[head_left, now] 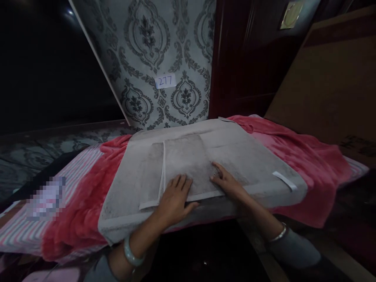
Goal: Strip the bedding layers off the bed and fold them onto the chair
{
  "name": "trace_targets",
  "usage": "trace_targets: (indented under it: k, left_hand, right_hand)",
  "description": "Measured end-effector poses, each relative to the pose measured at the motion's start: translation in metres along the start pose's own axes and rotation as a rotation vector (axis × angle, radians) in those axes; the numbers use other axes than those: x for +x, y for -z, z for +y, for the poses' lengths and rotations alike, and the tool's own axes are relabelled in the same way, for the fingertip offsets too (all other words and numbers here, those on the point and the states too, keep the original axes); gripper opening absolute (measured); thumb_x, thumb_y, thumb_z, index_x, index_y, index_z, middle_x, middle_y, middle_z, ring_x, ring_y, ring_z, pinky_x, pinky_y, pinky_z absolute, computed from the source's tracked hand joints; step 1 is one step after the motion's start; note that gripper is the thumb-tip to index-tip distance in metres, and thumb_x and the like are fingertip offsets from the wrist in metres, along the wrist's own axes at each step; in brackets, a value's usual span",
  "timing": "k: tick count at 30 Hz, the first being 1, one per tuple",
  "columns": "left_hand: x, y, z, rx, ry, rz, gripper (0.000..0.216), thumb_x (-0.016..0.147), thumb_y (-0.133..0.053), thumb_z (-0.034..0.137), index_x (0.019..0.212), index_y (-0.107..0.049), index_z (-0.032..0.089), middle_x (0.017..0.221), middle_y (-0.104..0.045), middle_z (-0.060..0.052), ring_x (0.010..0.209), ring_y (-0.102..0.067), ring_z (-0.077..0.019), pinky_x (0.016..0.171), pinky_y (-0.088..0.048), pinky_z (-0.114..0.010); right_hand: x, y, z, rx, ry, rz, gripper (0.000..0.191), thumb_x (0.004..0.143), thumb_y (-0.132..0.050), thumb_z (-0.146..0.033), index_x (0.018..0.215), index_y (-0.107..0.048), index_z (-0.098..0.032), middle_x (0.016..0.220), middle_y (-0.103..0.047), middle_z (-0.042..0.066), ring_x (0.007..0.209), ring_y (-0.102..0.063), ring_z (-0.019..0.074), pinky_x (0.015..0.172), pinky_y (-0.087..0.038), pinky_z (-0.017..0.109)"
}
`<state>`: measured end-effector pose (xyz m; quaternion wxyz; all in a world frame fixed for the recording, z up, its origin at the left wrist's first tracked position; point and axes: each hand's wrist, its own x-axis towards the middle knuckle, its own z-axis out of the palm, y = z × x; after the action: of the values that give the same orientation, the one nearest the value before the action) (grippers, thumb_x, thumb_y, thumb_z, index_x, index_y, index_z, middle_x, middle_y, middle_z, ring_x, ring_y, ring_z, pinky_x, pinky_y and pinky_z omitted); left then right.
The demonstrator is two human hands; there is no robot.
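A folded grey towel, its layers showing along the left fold, lies flat on a larger spread grey cloth. My left hand rests palm down on the towel's near left part, fingers stretched out and thumb apart. At the towel's right side is my right hand, its thumb and forefinger apart and touching the fabric; the other fingers are partly hidden. A small dark patch shows between that thumb and forefinger. The larger cloth carries a white tag near its right corner.
Beneath the grey cloth lies a red plush blanket over a striped cloth. Behind stands a patterned wall with a paper label reading 277. A large dark screen is at left, a cardboard box at right.
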<state>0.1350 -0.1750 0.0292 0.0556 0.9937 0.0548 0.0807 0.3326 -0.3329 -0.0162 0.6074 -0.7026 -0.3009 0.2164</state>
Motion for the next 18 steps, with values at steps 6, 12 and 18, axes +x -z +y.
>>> trace_targets:
  k: [6,12,18]
  left_hand:
    - [0.001,-0.019,0.019,0.048,0.130,0.154,0.082,0.084,-0.070,0.036,0.155,-0.035,0.014,0.157,-0.043,-0.022,0.144,-0.040,-0.0419,0.113,-0.038,-0.061]
    - [0.005,-0.009,0.009,0.071,0.235,0.182,0.074,0.075,-0.046,-0.006,0.147,-0.046,0.014,0.140,-0.060,-0.017,0.129,-0.058,-0.0287,0.107,-0.047,-0.044]
    - [0.020,0.056,0.018,0.058,0.236,0.062,0.051,0.083,-0.040,-0.001,0.126,-0.061,0.018,0.111,-0.071,-0.014,0.103,-0.068,-0.0270,0.091,-0.053,-0.041]
  right_hand:
    - [-0.009,-0.013,-0.051,0.473,-0.227,-0.001,0.087,0.066,-0.076,-0.029,0.147,-0.047,-0.024,0.125,-0.070,0.006,0.110,-0.068,0.0257,0.097,-0.055,0.040]
    - [-0.006,-0.029,-0.055,0.695,-0.243,0.107,0.084,0.065,-0.079,-0.027,0.143,-0.049,-0.026,0.107,-0.074,0.004,0.095,-0.070,0.0233,0.078,-0.060,0.033]
    - [-0.005,-0.047,-0.004,0.417,0.069,0.013,0.053,0.089,-0.049,-0.061,0.122,-0.068,-0.024,0.106,-0.075,0.011,0.109,-0.067,0.0319,0.090,-0.058,0.050]
